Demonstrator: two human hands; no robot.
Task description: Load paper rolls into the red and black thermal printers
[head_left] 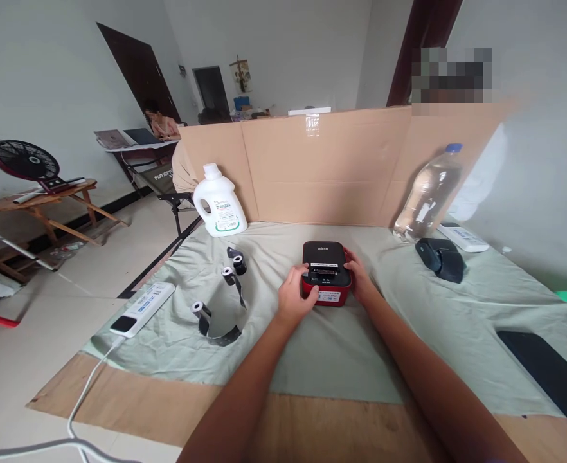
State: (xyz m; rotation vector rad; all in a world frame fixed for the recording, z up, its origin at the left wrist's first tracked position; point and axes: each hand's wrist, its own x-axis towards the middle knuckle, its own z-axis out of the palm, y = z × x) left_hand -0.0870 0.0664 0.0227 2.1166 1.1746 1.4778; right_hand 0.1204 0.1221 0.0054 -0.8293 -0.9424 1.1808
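A small red and black label printer [326,254] rests on the green cloth in front of me. Its dark top has a slot across the middle with a white strip in it. My left hand [296,292] grips the left side, its thumb at the front edge. Against the right side, my right hand [358,276] is closed, fingers partly hidden by the casing. Left of the printer lie several partly unwound dark rolls, among them a near roll [201,310] with a trailing strip and a middle roll [229,276].
A white jug [220,202] and a clear bottle [428,193] stand before a cardboard screen [322,170]. A white power strip [143,310] with a cable lies left. At right are a black object [440,259] and a dark flat slab [548,370]. A person sits far left.
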